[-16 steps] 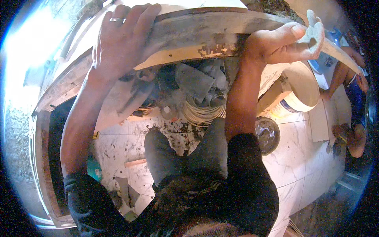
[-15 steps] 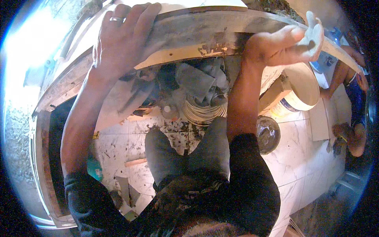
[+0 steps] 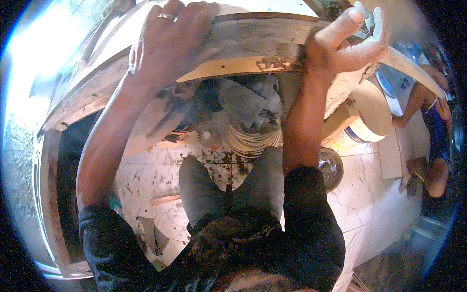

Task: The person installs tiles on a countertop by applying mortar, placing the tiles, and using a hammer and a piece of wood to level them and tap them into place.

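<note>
My left hand (image 3: 172, 41), with a ring on one finger, lies over the front edge of a wooden bench frame (image 3: 258, 41). Its fingers stretch flat onto a white panel (image 3: 262, 7) on top, though the fingertips are near the picture's upper rim. My right hand (image 3: 348, 46) is at the bench's right part, wrist against the wooden edge. Its palm is turned up, thumb and fingers apart and curled, the fingertips coated in pale dust. I see nothing clearly held in it; a small grey patch between its fingers is too unclear to name.
Under the bench are grey sheets (image 3: 243, 100) and a stack of pale round plates (image 3: 253, 141). A white bucket (image 3: 372, 114) and a dark round bowl (image 3: 331, 169) stand on the stained tile floor (image 3: 355, 194). Another person (image 3: 435, 126) crouches at the far right.
My left hand appears slightly further right, as do the bench edge and panel. My right hand has tilted upward, thumb and fingers now raised rather than reaching right.
</note>
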`<state>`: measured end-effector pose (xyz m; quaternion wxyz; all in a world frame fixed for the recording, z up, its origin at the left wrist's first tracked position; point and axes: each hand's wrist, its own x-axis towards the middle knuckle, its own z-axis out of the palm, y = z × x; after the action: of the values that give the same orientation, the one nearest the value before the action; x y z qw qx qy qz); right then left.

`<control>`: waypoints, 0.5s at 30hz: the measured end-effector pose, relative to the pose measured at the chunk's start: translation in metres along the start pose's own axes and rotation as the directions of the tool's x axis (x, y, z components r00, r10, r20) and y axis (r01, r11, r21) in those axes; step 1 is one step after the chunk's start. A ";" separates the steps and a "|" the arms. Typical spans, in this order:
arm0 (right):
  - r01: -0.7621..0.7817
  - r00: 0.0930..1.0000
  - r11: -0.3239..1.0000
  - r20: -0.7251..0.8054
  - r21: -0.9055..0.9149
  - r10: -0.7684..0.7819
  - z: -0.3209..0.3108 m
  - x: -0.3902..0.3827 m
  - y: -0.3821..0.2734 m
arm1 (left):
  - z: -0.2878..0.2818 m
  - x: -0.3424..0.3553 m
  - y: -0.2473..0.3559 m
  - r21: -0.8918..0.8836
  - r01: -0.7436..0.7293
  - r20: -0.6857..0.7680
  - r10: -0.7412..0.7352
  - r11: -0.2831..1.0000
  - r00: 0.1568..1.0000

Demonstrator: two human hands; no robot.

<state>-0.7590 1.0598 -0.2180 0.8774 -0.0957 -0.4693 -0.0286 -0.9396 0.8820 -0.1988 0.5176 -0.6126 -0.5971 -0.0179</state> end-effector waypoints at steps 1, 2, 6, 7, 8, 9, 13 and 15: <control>0.041 0.993 0.996 0.118 -0.073 -0.032 -0.010 0.002 0.001 | -0.002 0.001 0.000 0.013 -0.026 0.045 0.026 1.000 0.999; 0.078 0.972 0.990 0.231 -0.121 -0.048 -0.018 0.002 -0.003 | -0.013 0.003 0.001 0.044 -0.044 0.116 0.038 0.998 0.992; 0.192 0.980 0.897 0.040 -0.398 -0.192 0.006 -0.008 0.045 | -0.039 0.013 0.007 -0.006 -0.066 0.354 0.064 0.998 0.933; 0.193 0.981 0.902 0.040 -0.385 -0.192 0.008 -0.008 0.047 | -0.034 0.004 0.001 0.025 -0.155 0.273 0.143 0.988 0.951; 0.197 0.980 0.907 0.051 -0.371 -0.191 0.009 -0.006 0.048 | -0.021 0.000 -0.003 -0.002 -0.184 0.022 0.184 0.983 0.983; 0.192 0.981 0.914 0.059 -0.358 -0.183 0.009 -0.006 0.048 | -0.001 0.002 -0.005 -0.026 -0.168 -0.084 0.165 0.985 0.983; 0.174 0.984 0.940 0.097 -0.294 -0.151 0.009 -0.005 0.042 | -0.011 -0.006 0.011 -0.204 -0.084 -0.220 0.038 0.975 0.975; 0.157 0.985 0.953 0.110 -0.259 -0.132 0.013 -0.010 0.036 | -0.027 -0.025 0.018 -0.261 -0.013 -0.138 -0.024 0.965 0.990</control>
<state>-0.7700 1.0970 -0.2239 0.8295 -0.1798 -0.5067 -0.1512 -0.9169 0.8510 -0.2137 0.4728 -0.6711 -0.5535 -0.1405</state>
